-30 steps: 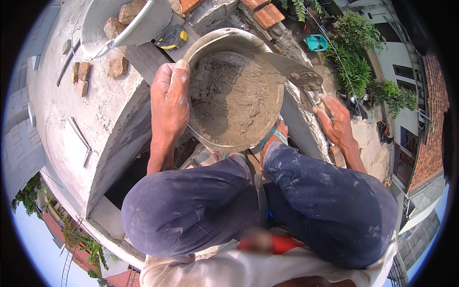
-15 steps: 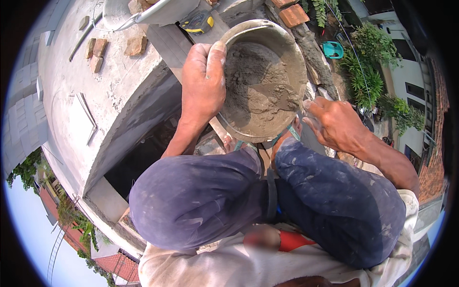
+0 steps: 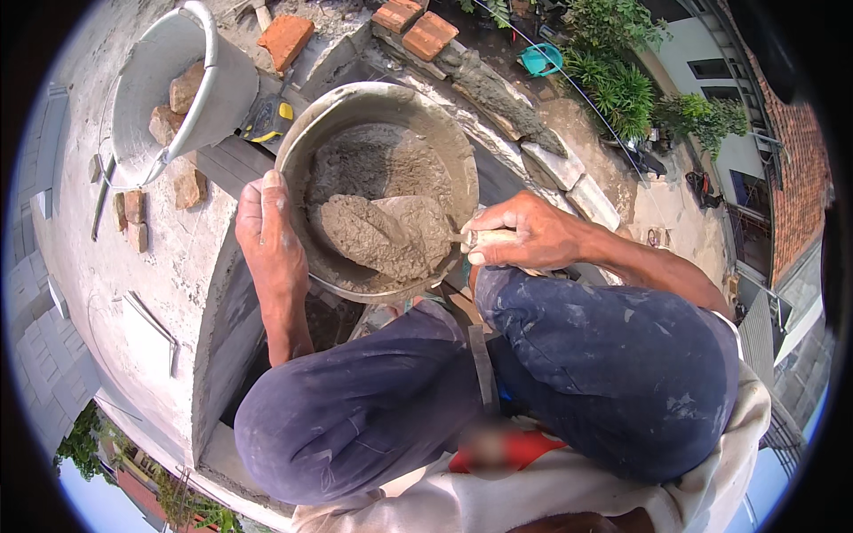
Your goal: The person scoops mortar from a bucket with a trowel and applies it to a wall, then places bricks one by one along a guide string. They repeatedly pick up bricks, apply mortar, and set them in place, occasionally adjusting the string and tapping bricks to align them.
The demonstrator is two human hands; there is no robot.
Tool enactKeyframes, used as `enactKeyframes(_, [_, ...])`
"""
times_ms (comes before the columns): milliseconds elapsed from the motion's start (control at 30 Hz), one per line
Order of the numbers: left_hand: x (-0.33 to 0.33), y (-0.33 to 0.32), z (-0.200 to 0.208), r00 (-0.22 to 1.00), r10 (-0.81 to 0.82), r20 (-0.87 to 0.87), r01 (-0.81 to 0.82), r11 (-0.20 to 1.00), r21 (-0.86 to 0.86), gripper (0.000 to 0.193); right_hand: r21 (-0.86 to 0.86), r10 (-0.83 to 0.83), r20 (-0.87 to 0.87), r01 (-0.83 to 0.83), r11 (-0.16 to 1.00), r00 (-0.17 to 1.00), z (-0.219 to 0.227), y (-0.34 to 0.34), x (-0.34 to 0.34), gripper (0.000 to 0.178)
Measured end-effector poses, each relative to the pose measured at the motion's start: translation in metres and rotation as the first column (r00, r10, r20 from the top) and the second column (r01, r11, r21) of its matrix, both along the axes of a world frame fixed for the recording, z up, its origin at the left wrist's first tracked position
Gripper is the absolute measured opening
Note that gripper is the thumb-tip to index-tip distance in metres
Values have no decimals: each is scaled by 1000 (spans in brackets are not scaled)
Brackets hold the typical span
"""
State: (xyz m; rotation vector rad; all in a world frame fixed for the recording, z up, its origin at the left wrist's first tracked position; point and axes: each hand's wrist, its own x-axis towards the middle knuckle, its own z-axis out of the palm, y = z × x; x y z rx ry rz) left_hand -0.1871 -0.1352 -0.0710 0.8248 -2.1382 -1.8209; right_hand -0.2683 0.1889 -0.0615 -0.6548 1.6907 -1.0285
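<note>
A round bucket (image 3: 459, 153) of wet grey mortar (image 3: 369, 160) is in front of me, above my knees. My left hand (image 3: 271, 231) grips its left rim, thumb on top and fingers wrapped round the outside. From the right, my right hand (image 3: 533, 233) is closed round the handle of a trowel (image 3: 487, 237). The trowel's blade lies inside the bucket under a thick heap of mortar, so its edges are mostly hidden.
A white bucket (image 3: 233, 89) with brick pieces stands at the upper left, near a yellow-black tape measure (image 3: 267, 118). Broken bricks (image 3: 189, 189) lie on the concrete slab (image 3: 169, 284). Bricks (image 3: 430, 35) rest by a mortared wall edge (image 3: 506, 107); ground shows lower beyond it.
Mortar is now heaped over the trowel's blade, which was lower in the mix before. Bucket and hands appear further left as the view has shifted, and more of the white bucket shows.
</note>
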Motion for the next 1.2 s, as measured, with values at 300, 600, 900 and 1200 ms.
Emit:
enactKeyframes(300, [39,-75,-45,999,41,23,-46,943,329,44,145,-499,-324,563,813,804,-47,126,30,46])
enactKeyframes(600, [50,-88,-62,991,104,79,-128,901,414,48,266,-126,-900,757,597,416,-187,235,63,41])
enactKeyframes(900, [57,-100,-86,993,110,35,-115,908,403,42,398,-881,-200,857,327,429,-173,218,43,38])
enactKeyframes(1200, [53,-98,-84,984,147,100,-175,894,412,39,388,-706,641,921,-42,-302,-238,2,0,38])
